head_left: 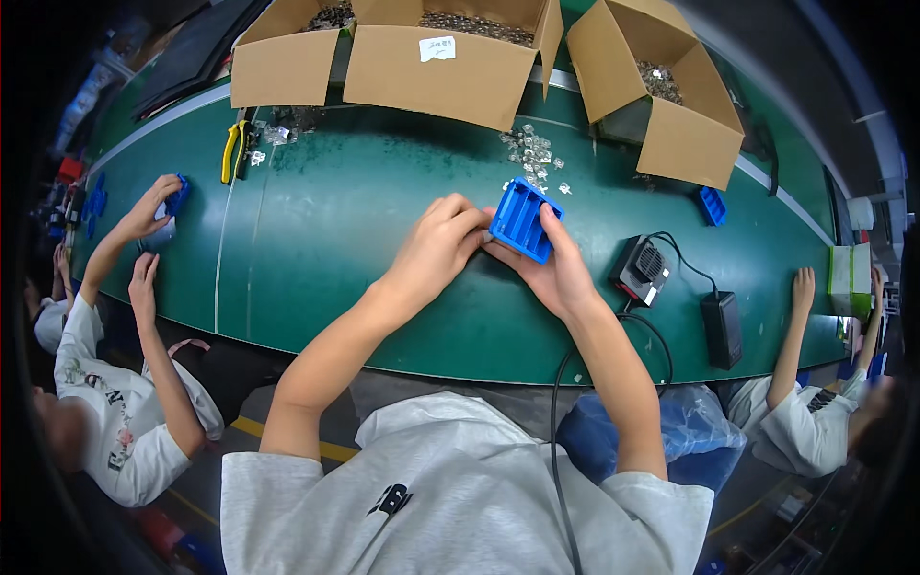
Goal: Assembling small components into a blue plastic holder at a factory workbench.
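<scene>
A blue plastic holder [518, 222] with several long slots is tilted up over the green table. My right hand [561, 278] grips it from below and the right, thumb on its right edge. At the holder's left side is my left hand [433, 245], its fingers pinched together close to the lower left corner. Something small and greyish shows at those fingertips, too small to make out. Beyond the holder lies a loose pile of small clear and metallic pieces [530, 149].
Open cardboard boxes [441, 81] of small metal parts line the far side. Yellow-handled pliers [233, 153] lie far left. A small black fan device [640, 271], a black power adapter [722, 329] with cables and another blue holder [711, 206] are at right. Co-workers sit on both sides.
</scene>
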The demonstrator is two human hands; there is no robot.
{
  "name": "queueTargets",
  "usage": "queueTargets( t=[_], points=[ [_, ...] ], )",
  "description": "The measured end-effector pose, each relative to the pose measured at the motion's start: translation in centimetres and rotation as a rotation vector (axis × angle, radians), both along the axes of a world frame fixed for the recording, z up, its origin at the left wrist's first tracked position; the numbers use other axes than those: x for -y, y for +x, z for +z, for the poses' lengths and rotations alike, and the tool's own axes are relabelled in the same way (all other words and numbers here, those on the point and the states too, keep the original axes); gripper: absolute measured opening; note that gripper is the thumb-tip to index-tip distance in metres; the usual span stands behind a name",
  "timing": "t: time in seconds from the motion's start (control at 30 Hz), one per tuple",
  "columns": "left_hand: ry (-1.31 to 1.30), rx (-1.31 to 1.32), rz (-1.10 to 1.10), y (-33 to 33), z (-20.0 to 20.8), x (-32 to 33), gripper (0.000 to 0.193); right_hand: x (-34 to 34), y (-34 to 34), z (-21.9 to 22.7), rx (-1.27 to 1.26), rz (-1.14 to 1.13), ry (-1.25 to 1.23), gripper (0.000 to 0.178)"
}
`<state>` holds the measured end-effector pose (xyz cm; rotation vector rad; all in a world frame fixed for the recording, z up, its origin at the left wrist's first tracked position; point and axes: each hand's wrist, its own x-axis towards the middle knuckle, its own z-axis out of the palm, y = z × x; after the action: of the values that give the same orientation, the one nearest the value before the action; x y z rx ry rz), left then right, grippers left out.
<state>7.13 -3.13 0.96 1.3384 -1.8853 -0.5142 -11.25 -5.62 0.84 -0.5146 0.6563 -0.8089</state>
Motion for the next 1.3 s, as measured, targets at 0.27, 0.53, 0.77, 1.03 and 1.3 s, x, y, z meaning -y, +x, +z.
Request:
queueTargets(
  t=[0.27, 0.53, 0.77, 1.03, 1.3],
  points=[
    [0.442, -0.693, 0.060, 2.8, 0.9, 1.4, 0.015, 0.1, -0.2, 1.5, -0.189, 0.051, -0.142, 0.048],
    [0.064, -0.414, 0.063, 0.5, 1.3, 0.8, 0.011, -0.5, 0.3, 0.9, -0.125, 0.100, -0.107, 0.050],
    [0.112, -0.430, 0.021, 0.0, 1.4, 0.5, 0.009, -1.0, 0.9, 1.0, -0.119, 0.116, -0.069, 0.060],
    [0.095, -0.389, 0.054, 0.6, 1.3, 0.4, 0.009, -0.8, 0.5, 0.9, -0.085, 0.120, -0.077, 0.065],
    [0.025, -0.284, 0.071, 0.4, 0.5, 0.4, 0.010, -0.9, 0.7, 1.1, -0.144, 0.114, -0.110, 0.067]
  ],
)
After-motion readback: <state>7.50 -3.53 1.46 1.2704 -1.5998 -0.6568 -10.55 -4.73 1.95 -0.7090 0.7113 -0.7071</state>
